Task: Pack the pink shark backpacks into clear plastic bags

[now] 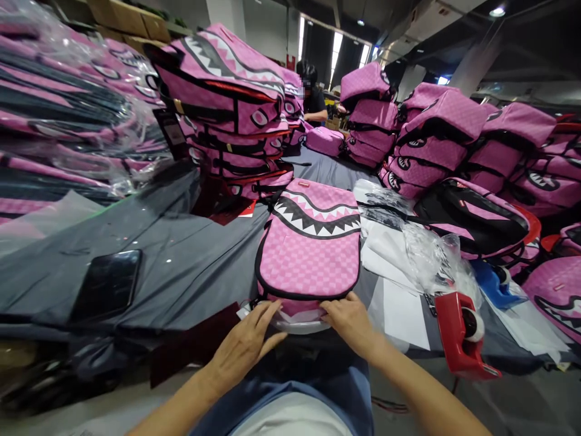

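Observation:
A pink checkered backpack (311, 242) with a shark-mouth print lies flat on the grey table (181, 266) right in front of me. My left hand (247, 342) rests at its near edge with fingers stretched out, touching the clear plastic (299, 324) under the bag's bottom. My right hand (349, 321) grips the same near edge, fingers curled onto the bag's lower rim and the plastic.
Stacks of the same pink backpacks stand at the left (236, 115) and back right (436, 139), some in plastic bags (68, 103). A black phone (106, 284) lies left. A red tape dispenser (463, 333), clear bags and white sheets (399, 254) lie right. A person (313, 94) works far behind.

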### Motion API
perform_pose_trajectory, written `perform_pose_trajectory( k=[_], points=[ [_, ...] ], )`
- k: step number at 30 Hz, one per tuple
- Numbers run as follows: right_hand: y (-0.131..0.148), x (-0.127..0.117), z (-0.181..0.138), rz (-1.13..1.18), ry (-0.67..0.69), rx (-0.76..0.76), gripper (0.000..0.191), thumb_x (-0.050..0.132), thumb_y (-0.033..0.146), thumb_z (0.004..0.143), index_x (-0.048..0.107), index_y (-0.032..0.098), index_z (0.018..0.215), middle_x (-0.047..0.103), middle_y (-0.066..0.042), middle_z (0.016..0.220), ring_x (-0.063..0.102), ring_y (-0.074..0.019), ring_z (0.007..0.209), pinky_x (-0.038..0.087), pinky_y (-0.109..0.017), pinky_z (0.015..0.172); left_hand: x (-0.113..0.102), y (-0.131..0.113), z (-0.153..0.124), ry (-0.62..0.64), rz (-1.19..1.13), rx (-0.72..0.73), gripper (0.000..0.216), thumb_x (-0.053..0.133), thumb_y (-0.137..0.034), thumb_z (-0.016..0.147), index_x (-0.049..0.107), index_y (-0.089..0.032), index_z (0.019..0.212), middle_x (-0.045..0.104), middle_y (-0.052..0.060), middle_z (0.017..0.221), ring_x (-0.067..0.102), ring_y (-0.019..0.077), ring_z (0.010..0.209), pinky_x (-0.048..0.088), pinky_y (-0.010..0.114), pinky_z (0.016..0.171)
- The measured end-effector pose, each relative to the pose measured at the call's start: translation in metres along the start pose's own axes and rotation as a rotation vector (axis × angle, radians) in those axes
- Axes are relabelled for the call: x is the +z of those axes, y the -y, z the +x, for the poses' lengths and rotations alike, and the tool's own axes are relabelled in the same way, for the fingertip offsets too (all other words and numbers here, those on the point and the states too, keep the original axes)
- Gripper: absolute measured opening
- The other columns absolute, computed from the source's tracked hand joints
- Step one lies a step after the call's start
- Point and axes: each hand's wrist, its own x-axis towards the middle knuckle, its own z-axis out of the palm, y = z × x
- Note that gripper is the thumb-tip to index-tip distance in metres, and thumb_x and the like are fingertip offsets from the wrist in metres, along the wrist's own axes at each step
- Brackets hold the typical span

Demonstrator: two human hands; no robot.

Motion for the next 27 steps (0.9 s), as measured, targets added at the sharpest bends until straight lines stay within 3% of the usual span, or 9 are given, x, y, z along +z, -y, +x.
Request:
perform_pose_trajectory(
  k=[3, 7, 9, 11, 14, 16, 18, 23, 27],
  points=[
    [0.000, -0.007, 0.001, -0.052, 0.034, -0.045, 0.011, 0.065, 0.024, 0.098, 0.063, 0.020, 0.088, 0.068, 0.001, 0.075, 0.059, -0.0148, 0.068, 0.031, -0.033, 0.073, -0.006, 0.006, 0.011, 0.121, -0.107, -0.020, 0.034, 0.039, -0.028, 0.105, 0.048, -0.018, 0.136, 0.062, 0.009, 0.108, 0.070, 0.0181, 0.085, 0.059, 0.027, 0.069],
    [-0.002, -0.020, 0.000, -0.070, -0.120, -0.212, 0.013, 0.054, 0.013, 0.101, 0.064, 0.019, 0.094, 0.069, -0.006, 0.100, 0.059, -0.0157, 0.084, 0.035, -0.032, 0.078, -0.012, 0.018, 0.029, 0.226, -0.166, 0.100, 0.017, 0.042, -0.021, 0.103, 0.059, -0.018, 0.106, 0.060, 0.005, 0.096, 0.062, 0.0134, 0.071, 0.052, 0.023, 0.061],
    [-0.006, -0.024, 0.003, -0.056, -0.086, -0.341, 0.015, 0.051, 0.014, 0.102, 0.063, 0.019, 0.095, 0.069, -0.006, 0.110, 0.058, -0.0155, 0.092, 0.036, -0.032, 0.077, -0.015, 0.026, 0.037, 0.171, -0.191, 0.277, 0.013, 0.049, -0.015, 0.100, 0.059, -0.018, 0.094, 0.063, 0.005, 0.094, 0.060, 0.0144, 0.074, 0.053, 0.026, 0.068],
    [-0.010, -0.026, 0.009, -0.062, 0.022, -0.415, 0.013, 0.052, 0.018, 0.103, 0.062, 0.020, 0.094, 0.070, -0.003, 0.102, 0.056, -0.0153, 0.087, 0.036, -0.032, 0.074, -0.018, 0.033, 0.048, 0.105, -0.268, 0.502, 0.016, 0.051, -0.006, 0.096, 0.061, -0.018, 0.090, 0.068, 0.004, 0.099, 0.062, 0.0171, 0.089, 0.055, 0.032, 0.087],
    [-0.014, -0.030, 0.021, -0.108, 0.148, -0.427, 0.009, 0.057, 0.025, 0.102, 0.062, 0.020, 0.097, 0.065, 0.000, 0.083, 0.052, -0.0170, 0.077, 0.035, -0.033, 0.068, -0.022, 0.041, 0.069, 0.218, -0.396, 0.763, 0.026, 0.046, 0.001, 0.094, 0.063, -0.018, 0.089, 0.072, 0.004, 0.106, 0.062, 0.0162, 0.106, 0.049, 0.030, 0.103],
    [-0.016, -0.034, 0.027, -0.124, 0.198, -0.456, 0.010, 0.057, 0.024, 0.102, 0.062, 0.019, 0.095, 0.063, 0.000, 0.082, 0.050, -0.0172, 0.075, 0.033, -0.033, 0.064, -0.024, 0.045, 0.084, 0.382, -0.416, 0.888, 0.027, 0.046, 0.001, 0.094, 0.062, -0.019, 0.085, 0.072, 0.004, 0.102, 0.062, 0.0146, 0.096, 0.051, 0.026, 0.094],
    [-0.017, -0.040, 0.032, -0.109, 0.226, -0.495, 0.013, 0.054, 0.022, 0.103, 0.062, 0.020, 0.093, 0.063, -0.001, 0.086, 0.050, -0.0160, 0.075, 0.031, -0.032, 0.061, -0.025, 0.047, 0.096, 0.455, -0.424, 0.986, 0.023, 0.050, -0.002, 0.094, 0.062, -0.020, 0.084, 0.070, 0.003, 0.088, 0.060, 0.0151, 0.079, 0.052, 0.026, 0.081],
    [-0.017, -0.049, 0.040, -0.031, 0.269, -0.447, 0.014, 0.055, 0.027, 0.104, 0.062, 0.022, 0.093, 0.063, 0.003, 0.085, 0.049, -0.0126, 0.069, 0.025, -0.030, 0.053, -0.021, 0.053, 0.104, 0.367, -0.344, 1.122, 0.023, 0.047, -0.004, 0.094, 0.064, -0.020, 0.096, 0.057, 0.000, 0.067, 0.050, 0.0171, 0.061, 0.044, 0.031, 0.062],
    [-0.020, -0.050, 0.043, -0.056, 0.283, -0.467, 0.019, 0.058, 0.037, 0.102, 0.061, 0.021, 0.093, 0.063, 0.003, 0.082, 0.051, -0.0123, 0.067, 0.024, -0.029, 0.051, -0.017, 0.060, 0.094, 0.286, -0.347, 1.121, 0.022, 0.047, -0.005, 0.093, 0.063, -0.018, 0.091, 0.054, 0.001, 0.067, 0.047, 0.0175, 0.060, 0.044, 0.033, 0.061]
  ],
)
